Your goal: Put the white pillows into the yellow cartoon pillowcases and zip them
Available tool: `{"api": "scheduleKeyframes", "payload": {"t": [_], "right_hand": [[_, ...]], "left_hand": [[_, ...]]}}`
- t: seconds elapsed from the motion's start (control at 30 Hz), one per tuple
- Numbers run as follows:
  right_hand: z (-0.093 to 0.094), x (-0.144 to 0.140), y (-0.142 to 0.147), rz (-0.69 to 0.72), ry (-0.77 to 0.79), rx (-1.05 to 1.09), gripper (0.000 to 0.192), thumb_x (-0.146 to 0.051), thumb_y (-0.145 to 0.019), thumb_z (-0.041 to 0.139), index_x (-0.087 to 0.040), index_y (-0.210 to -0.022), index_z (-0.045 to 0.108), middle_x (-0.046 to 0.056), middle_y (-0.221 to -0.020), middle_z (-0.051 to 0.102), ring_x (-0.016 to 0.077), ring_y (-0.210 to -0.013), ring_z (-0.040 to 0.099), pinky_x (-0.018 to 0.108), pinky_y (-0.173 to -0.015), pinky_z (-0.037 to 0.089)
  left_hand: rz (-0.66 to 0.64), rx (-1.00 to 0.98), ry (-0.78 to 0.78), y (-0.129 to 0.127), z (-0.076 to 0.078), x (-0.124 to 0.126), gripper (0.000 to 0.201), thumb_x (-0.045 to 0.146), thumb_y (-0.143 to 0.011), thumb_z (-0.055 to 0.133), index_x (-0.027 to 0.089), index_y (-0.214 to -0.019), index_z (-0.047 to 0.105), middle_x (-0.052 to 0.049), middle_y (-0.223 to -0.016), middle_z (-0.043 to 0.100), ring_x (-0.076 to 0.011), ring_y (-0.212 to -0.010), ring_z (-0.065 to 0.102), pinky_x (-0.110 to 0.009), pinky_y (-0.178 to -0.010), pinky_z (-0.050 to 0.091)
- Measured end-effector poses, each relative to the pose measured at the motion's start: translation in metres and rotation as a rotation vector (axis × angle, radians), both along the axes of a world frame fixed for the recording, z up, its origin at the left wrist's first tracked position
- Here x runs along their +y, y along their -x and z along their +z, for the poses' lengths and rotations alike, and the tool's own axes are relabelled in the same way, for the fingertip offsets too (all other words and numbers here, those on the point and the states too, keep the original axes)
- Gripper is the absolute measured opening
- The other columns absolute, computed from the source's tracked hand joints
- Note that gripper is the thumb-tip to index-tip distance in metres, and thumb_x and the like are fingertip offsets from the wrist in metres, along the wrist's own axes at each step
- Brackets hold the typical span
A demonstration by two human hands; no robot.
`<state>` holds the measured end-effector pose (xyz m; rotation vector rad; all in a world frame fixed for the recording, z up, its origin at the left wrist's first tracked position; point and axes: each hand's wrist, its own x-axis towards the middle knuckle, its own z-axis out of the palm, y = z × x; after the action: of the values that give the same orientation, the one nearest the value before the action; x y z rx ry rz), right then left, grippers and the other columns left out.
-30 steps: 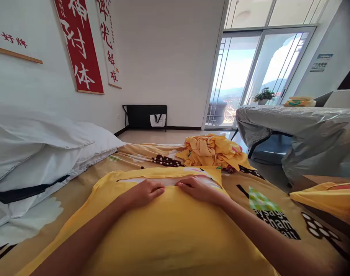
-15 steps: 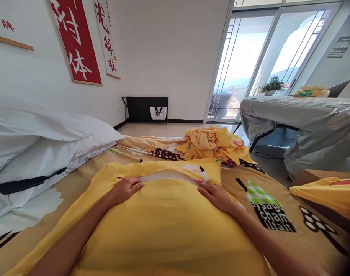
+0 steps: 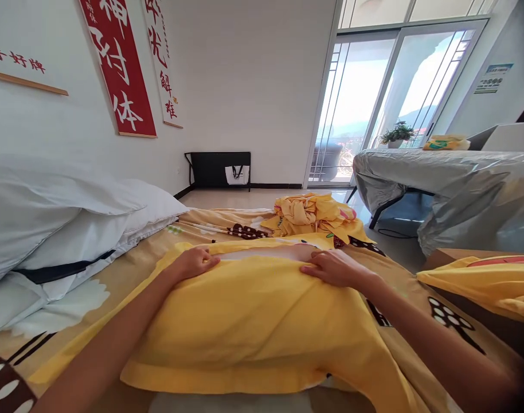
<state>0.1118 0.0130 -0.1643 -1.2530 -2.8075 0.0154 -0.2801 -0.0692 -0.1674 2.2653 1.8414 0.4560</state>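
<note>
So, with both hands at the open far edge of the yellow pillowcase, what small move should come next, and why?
Probably draw the far edge of the yellow pillowcase a little further over the white pillow inside. A strip of white shows between the left hand and the right hand, and both hands rest on that edge, so the opening looks not fully closed.

Bare forearms, seemingly no sleeves

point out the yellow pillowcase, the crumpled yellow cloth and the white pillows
yellow pillowcase (image 3: 245,321), head view, middle of its top face
crumpled yellow cloth (image 3: 307,213), head view, top folds
white pillows (image 3: 51,212), head view, upper pillow's side
</note>
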Motion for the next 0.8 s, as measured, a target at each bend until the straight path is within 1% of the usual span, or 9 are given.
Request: {"api": "scheduleKeyframes", "payload": {"t": [0.1,0.17,0.23,0.3,0.37,0.43,0.53,0.67,0.8], "right_hand": [[-0.049,-0.009,-0.004,0.020,0.210,0.127,0.068,-0.063,-0.093,0.017,-0.018,-0.092,0.068,0.011,-0.097,0.069,0.0226,-0.090,0.061,0.032,-0.080,0.042],[-0.057,-0.012,-0.009,0.032,0.253,0.184,0.067,-0.062,-0.094,0.016,-0.019,-0.095,0.067,0.010,-0.100,0.068,0.0224,-0.094,0.061,0.032,-0.085,0.042],[-0.041,-0.011,-0.012,0.005,0.225,0.131,0.066,-0.065,-0.092,0.020,-0.020,-0.090,0.068,0.010,-0.094,0.069,0.0228,-0.087,0.062,0.033,-0.080,0.043],[-0.013,-0.009,-0.009,-0.023,0.158,0.045,0.065,-0.066,-0.090,0.024,-0.021,-0.080,0.068,0.010,-0.086,0.068,0.0217,-0.077,0.061,0.031,-0.073,0.042],[0.009,-0.005,0.002,-0.009,0.057,0.054,0.064,-0.062,-0.092,0.023,-0.020,-0.075,0.067,0.009,-0.082,0.068,0.0200,-0.074,0.059,0.030,-0.071,0.040],[0.014,-0.003,0.019,0.009,0.006,0.144,0.061,-0.056,-0.095,0.021,-0.019,-0.078,0.067,0.009,-0.083,0.068,0.0194,-0.077,0.059,0.029,-0.074,0.039],[-0.012,-0.005,0.043,-0.008,0.117,0.201,0.055,-0.050,-0.095,0.025,-0.017,-0.087,0.068,0.010,-0.092,0.070,0.0204,-0.086,0.060,0.029,-0.079,0.040],[-0.049,-0.009,0.037,-0.059,0.204,0.202,0.055,-0.046,-0.096,0.024,-0.015,-0.099,0.069,0.013,-0.109,0.068,0.0228,-0.101,0.059,0.033,-0.090,0.039],[-0.057,-0.004,-0.001,-0.177,0.262,0.177,0.064,-0.056,-0.095,0.018,-0.016,-0.102,0.068,0.013,-0.113,0.067,0.0256,-0.106,0.059,0.036,-0.093,0.038]], "left_hand": [[-0.028,-0.052,0.008,-0.004,-0.034,0.000,0.061,0.061,-0.088,0.028,0.019,-0.065,0.065,-0.006,-0.091,0.066,-0.0207,-0.084,0.059,-0.027,-0.076,0.042],[-0.025,0.027,0.045,-0.008,-0.031,0.000,0.061,0.060,-0.089,0.028,0.019,-0.061,0.064,-0.006,-0.081,0.066,-0.0209,-0.079,0.060,-0.028,-0.073,0.042],[0.002,0.181,0.077,-0.018,-0.008,0.003,0.057,0.058,-0.087,0.035,0.019,-0.053,0.059,-0.006,-0.065,0.063,-0.0215,-0.068,0.059,-0.029,-0.066,0.042],[0.015,0.290,0.043,-0.037,0.022,0.008,0.049,0.052,-0.085,0.042,0.018,-0.054,0.059,-0.008,-0.062,0.062,-0.0239,-0.068,0.060,-0.031,-0.067,0.042],[-0.044,0.300,-0.033,-0.065,0.043,0.017,0.037,0.043,-0.085,0.044,0.018,-0.067,0.064,-0.009,-0.077,0.068,-0.0251,-0.082,0.061,-0.031,-0.074,0.042],[-0.172,0.242,-0.056,-0.098,0.046,0.028,0.031,0.034,-0.087,0.038,0.021,-0.087,0.066,-0.005,-0.098,0.069,-0.0212,-0.094,0.060,-0.028,-0.081,0.042],[-0.331,0.166,0.008,-0.135,0.019,0.039,0.031,0.027,-0.087,0.036,0.023,-0.099,0.064,-0.002,-0.112,0.067,-0.0181,-0.102,0.059,-0.026,-0.086,0.042],[-0.329,0.157,0.079,-0.146,-0.024,0.041,0.030,0.028,-0.086,0.037,0.020,-0.093,0.064,-0.006,-0.115,0.066,-0.0224,-0.108,0.057,-0.033,-0.093,0.041],[-0.342,0.150,0.137,-0.138,-0.027,0.041,0.034,0.031,-0.087,0.032,0.020,-0.093,0.064,-0.006,-0.112,0.067,-0.0215,-0.103,0.059,-0.032,-0.089,0.044]]}}
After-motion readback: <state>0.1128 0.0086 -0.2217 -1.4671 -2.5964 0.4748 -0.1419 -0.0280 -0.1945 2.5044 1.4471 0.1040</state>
